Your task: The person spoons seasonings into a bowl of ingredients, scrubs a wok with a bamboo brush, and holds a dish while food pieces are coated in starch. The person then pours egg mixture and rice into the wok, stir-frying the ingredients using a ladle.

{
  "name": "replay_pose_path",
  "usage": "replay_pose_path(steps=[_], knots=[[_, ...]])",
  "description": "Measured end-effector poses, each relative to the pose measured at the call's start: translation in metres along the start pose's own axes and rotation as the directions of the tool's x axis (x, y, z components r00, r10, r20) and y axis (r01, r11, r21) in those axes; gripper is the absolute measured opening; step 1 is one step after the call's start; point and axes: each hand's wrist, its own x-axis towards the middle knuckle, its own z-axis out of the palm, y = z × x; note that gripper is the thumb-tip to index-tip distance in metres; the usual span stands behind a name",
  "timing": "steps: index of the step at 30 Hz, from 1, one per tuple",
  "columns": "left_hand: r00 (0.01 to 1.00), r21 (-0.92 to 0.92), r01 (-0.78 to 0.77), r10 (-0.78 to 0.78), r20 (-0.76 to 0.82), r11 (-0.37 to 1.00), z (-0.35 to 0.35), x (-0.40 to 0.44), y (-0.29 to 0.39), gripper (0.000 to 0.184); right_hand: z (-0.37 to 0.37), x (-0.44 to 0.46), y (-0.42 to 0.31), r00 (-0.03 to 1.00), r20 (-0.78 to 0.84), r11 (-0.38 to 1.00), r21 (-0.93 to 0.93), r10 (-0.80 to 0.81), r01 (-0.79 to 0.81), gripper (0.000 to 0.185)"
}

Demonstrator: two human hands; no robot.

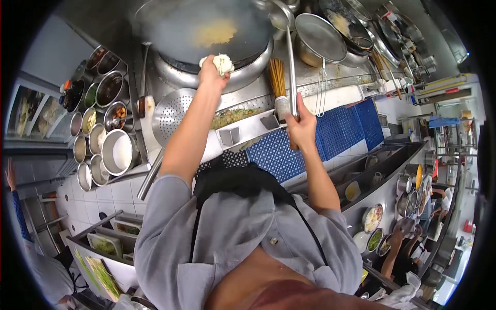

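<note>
My left hand point(213, 73) is closed around a white lumpy clump point(223, 64), held over the near rim of a large steaming wok point(170, 31). What the clump is made of I cannot make out. Some yellowish food point(216, 33) lies in the wok, blurred by steam. My right hand point(303, 125) grips the lower end of a long-handled ladle point(291, 62), whose bowl reaches up beside the wok. Close to that hand stands a bamboo wok brush point(277, 77). Between my arms, a narrow metal trough point(248, 133) has food scraps in it.
A perforated strainer point(174, 111) lies left of my left arm, near several seasoning pots point(120, 151). Right of the ladle sits a steel pan point(318, 41) with a wire-handled strainer. Blue perforated mats point(341, 133) line the counter front. Other people's arms point(393, 253) show at both edges.
</note>
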Motion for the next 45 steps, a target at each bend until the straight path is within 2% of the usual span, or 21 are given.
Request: replay_pose_path(steps=[6, 8, 11, 12, 13, 14, 15, 16, 19, 21, 22, 23, 24, 25, 27, 29, 31, 37, 41, 42, 45], knots=[[0.999, 0.023, 0.045, -0.045, 0.008, 0.999, -0.002, -0.001, 0.003, 0.014, -0.037, -0.042, 0.063, 0.993, -0.072, 0.933, -0.341, 0.097, -0.116, 0.062], [0.998, 0.022, 0.059, -0.059, -0.002, 0.998, 0.001, -0.005, 0.004, 0.017, -0.045, -0.042, 0.090, 0.997, -0.044, 0.802, -0.596, -0.055, 0.018, 0.062], [0.952, -0.086, 0.184, -0.156, 0.262, 0.979, -0.045, 0.043, 0.006, 0.020, -0.040, -0.046, 0.143, 0.996, -0.042, 0.622, -0.783, -0.079, 0.016, 0.070], [0.847, -0.101, 0.233, -0.151, 0.509, 0.967, -0.066, 0.063, 0.004, 0.021, -0.036, -0.047, 0.158, 0.999, -0.048, 0.589, -0.807, 0.016, -0.048, 0.071], [0.741, -0.163, 0.300, -0.122, 0.661, 0.940, -0.065, 0.041, 0.000, 0.022, -0.033, -0.048, 0.145, 0.990, -0.072, 0.573, -0.810, 0.119, -0.127, 0.069], [0.914, -0.163, 0.224, -0.150, 0.376, 0.961, -0.055, 0.021, 0.003, 0.027, -0.031, -0.051, 0.151, 0.996, -0.078, 0.636, -0.767, 0.040, -0.086, 0.069], [0.891, -0.085, 0.231, -0.176, 0.419, 0.969, -0.045, 0.000, 0.003, 0.027, -0.030, -0.050, 0.160, 0.989, -0.066, 0.637, -0.758, 0.136, -0.138, 0.067], [0.756, -0.061, 0.259, -0.163, 0.634, 0.964, -0.053, -0.002, -0.001, 0.026, -0.033, -0.052, 0.139, 0.963, -0.050, 0.672, -0.706, 0.265, -0.222, 0.063], [0.949, 0.048, 0.269, -0.274, 0.155, 0.962, -0.020, -0.080, -0.030, 0.032, -0.039, -0.076, 0.149, 0.949, -0.246, 0.710, -0.703, -0.199, -0.033, 0.050], [0.615, 0.234, 0.494, -0.527, 0.586, 0.837, -0.037, -0.092, -0.051, 0.050, -0.064, -0.102, 0.150, 0.879, -0.457, 0.884, -0.457, -0.138, -0.098, 0.039], [0.578, 0.313, 0.479, -0.563, 0.591, 0.820, -0.027, -0.109, -0.069, 0.054, -0.081, -0.119, 0.147, 0.838, -0.537, 0.943, -0.319, -0.095, -0.097, 0.036], [0.544, 0.383, 0.458, -0.593, 0.593, 0.802, -0.021, -0.125, -0.086, 0.058, -0.104, -0.137, 0.141, 0.712, -0.701, 0.962, -0.218, -0.035, -0.167, 0.030], [0.537, 0.409, 0.502, -0.645, 0.543, 0.762, -0.014, -0.135, -0.103, 0.060, -0.127, -0.152, 0.176, 0.520, -0.854, 0.996, -0.054, -0.009, -0.071, 0.026], [0.539, 0.457, 0.524, -0.695, 0.475, 0.719, -0.006, -0.143, -0.120, 0.059, -0.158, -0.176, 0.175, 0.347, -0.813, 0.884, 0.438, 0.468, -0.167, 0.025], [0.514, 0.543, 0.533, -0.758, 0.401, 0.649, 0.006, -0.150, -0.152, 0.059, -0.229, -0.218, 0.204, 0.079, -0.812, 0.787, 0.581, 0.579, 0.208, 0.030], [0.470, 0.616, 0.508, -0.793, 0.387, 0.601, 0.024, -0.154, -0.178, 0.058, -0.286, -0.243, 0.209, -0.262, -0.769, 0.786, 0.452, 0.583, 0.422, 0.030], [0.462, 0.691, 0.450, -0.810, 0.362, 0.566, 0.041, -0.160, -0.195, 0.059, -0.328, -0.266, 0.222, -0.358, -0.716, 0.782, 0.428, 0.600, 0.454, 0.029], [0.584, 0.676, 0.429, -0.755, 0.299, 0.600, 0.049, -0.164, -0.206, 0.054, -0.350, -0.296, 0.228, -0.287, -0.759, 0.780, 0.427, 0.584, 0.457, 0.014], [0.701, 0.619, 0.441, -0.680, 0.215, 0.650, 0.024, -0.154, -0.190, 0.051, -0.325, -0.293, 0.212, -0.141, -0.858, 0.847, 0.439, 0.494, 0.301, 0.010], [0.602, 0.608, 0.468, -0.735, 0.311, 0.641, 0.009, -0.142, -0.180, 0.051, -0.317, -0.290, 0.204, -0.048, -0.872, 0.850, 0.460, 0.487, 0.257, 0.010], [0.770, 0.518, 0.441, -0.605, 0.202, 0.733, -0.006, -0.145, -0.166, 0.049, -0.296, -0.251, 0.162, 0.254, -0.851, 0.843, 0.509, 0.460, 0.177, 0.024]])
